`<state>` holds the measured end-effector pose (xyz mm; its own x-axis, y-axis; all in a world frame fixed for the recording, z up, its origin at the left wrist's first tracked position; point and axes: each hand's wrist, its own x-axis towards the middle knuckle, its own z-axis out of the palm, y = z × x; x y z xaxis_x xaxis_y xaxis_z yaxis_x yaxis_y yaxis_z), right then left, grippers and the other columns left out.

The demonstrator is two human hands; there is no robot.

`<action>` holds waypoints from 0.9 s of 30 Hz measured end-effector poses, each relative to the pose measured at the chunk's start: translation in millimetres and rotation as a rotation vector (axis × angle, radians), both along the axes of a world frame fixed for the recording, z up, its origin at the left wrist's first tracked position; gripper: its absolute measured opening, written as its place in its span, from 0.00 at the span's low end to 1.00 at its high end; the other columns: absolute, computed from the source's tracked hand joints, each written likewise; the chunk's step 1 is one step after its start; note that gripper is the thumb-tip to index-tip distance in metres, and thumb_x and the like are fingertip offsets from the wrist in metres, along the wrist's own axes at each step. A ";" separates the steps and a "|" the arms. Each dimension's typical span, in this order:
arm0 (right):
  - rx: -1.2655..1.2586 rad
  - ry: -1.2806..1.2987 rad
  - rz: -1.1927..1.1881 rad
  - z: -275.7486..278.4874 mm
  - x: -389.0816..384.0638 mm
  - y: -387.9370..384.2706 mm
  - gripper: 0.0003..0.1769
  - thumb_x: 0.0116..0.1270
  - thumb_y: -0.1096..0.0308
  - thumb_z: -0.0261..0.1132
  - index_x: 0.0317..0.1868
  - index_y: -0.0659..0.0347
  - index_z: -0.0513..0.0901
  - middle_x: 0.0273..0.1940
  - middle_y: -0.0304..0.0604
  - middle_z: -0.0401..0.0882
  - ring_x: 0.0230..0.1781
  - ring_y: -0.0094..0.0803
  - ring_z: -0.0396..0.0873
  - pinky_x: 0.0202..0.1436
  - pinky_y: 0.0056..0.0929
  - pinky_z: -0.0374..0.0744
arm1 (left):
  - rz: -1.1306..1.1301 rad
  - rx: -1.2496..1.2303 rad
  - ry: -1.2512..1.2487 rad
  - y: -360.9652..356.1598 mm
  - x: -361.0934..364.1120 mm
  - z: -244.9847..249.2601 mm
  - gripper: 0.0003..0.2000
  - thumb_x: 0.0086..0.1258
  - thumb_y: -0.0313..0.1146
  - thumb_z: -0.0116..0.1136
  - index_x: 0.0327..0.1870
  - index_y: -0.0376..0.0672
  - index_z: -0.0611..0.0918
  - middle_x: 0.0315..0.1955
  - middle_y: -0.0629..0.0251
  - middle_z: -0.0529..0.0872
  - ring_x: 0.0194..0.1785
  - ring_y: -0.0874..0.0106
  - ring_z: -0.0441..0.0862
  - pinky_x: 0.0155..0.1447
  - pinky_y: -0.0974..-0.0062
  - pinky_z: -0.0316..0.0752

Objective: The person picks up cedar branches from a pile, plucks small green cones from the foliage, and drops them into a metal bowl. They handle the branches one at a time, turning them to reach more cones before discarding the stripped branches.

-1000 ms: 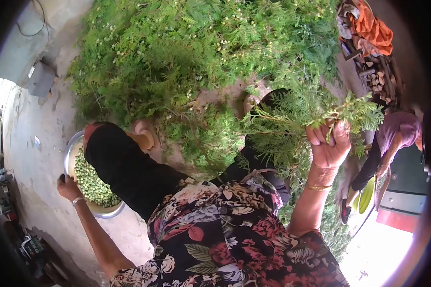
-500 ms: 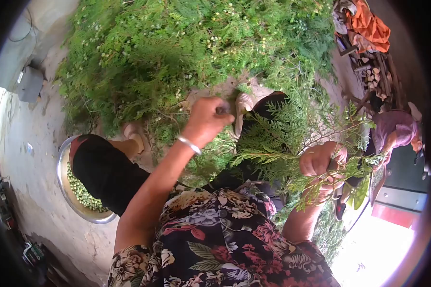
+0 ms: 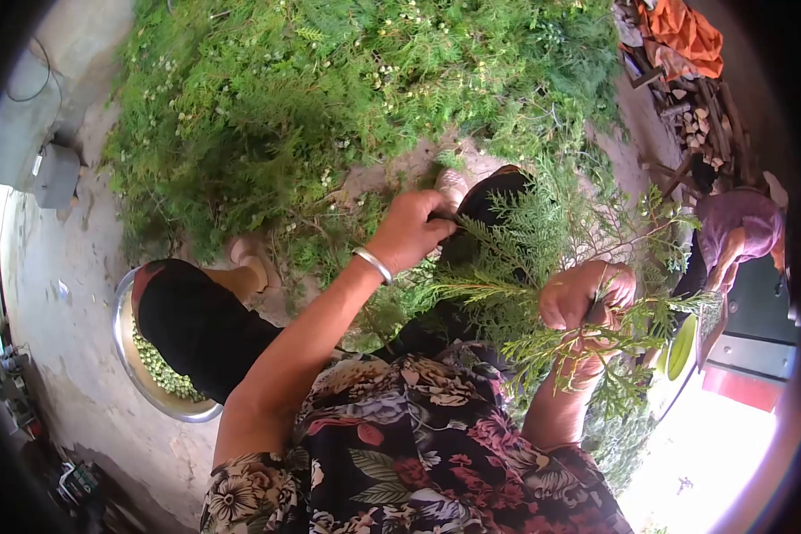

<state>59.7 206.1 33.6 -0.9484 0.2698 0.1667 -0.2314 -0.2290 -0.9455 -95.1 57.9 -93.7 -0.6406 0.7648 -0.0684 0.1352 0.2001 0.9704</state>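
My right hand [image 3: 589, 298] is closed around a leafy evergreen branch [image 3: 525, 240], whose flat green sprays spread over my lap and out to the right. My left hand [image 3: 411, 233], with a silver bangle on the wrist, reaches to the left side of this branch. Its fingers are pinched together beside the sprays; something dark shows at the fingertips, too small to name. Beyond my feet lies a large heap of cut evergreen branches [image 3: 329, 98] bearing small pale green cones. Beside my left knee, a metal basin [image 3: 118, 325] holds many green cones [image 3: 165, 367].
At the right sits another person in a purple top [image 3: 740, 222], close to a green rounded object [image 3: 683, 347]. Stacked firewood [image 3: 699, 129] and an orange cloth [image 3: 685, 36] lie at the upper right. A grey box [image 3: 58, 175] stands by the left wall.
My left hand has moved right and slightly down, closer to the branch. My right hand, still gripping the branch, has shifted slightly left.
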 end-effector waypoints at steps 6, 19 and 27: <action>0.028 -0.065 0.001 10.0 7.6 -12.1 0.30 0.55 0.44 0.70 0.17 0.66 0.73 0.13 0.40 0.69 0.10 0.26 0.65 0.13 0.23 0.60 | 0.104 0.243 -0.653 -17.6 -1.9 33.0 0.06 0.64 0.27 0.59 0.34 0.34 0.78 0.28 0.67 0.77 0.25 0.77 0.76 0.27 0.76 0.79; 0.878 -0.190 -0.308 -16.1 -40.3 -36.5 0.11 0.66 0.65 0.63 0.42 0.63 0.79 0.26 0.37 0.78 0.22 0.22 0.71 0.24 0.24 0.69 | -0.035 0.009 0.169 -63.2 4.6 79.7 0.08 0.64 0.27 0.60 0.32 0.31 0.75 0.22 0.62 0.75 0.22 0.78 0.75 0.27 0.76 0.70; 1.206 -0.282 -0.112 -48.8 -53.8 -38.1 0.12 0.59 0.74 0.64 0.43 0.65 0.75 0.31 0.56 0.78 0.32 0.54 0.78 0.34 0.43 0.75 | 0.179 0.226 -0.205 -96.3 -7.4 127.2 0.06 0.68 0.29 0.54 0.39 0.36 0.77 0.17 0.71 0.72 0.17 0.84 0.64 0.20 0.85 0.60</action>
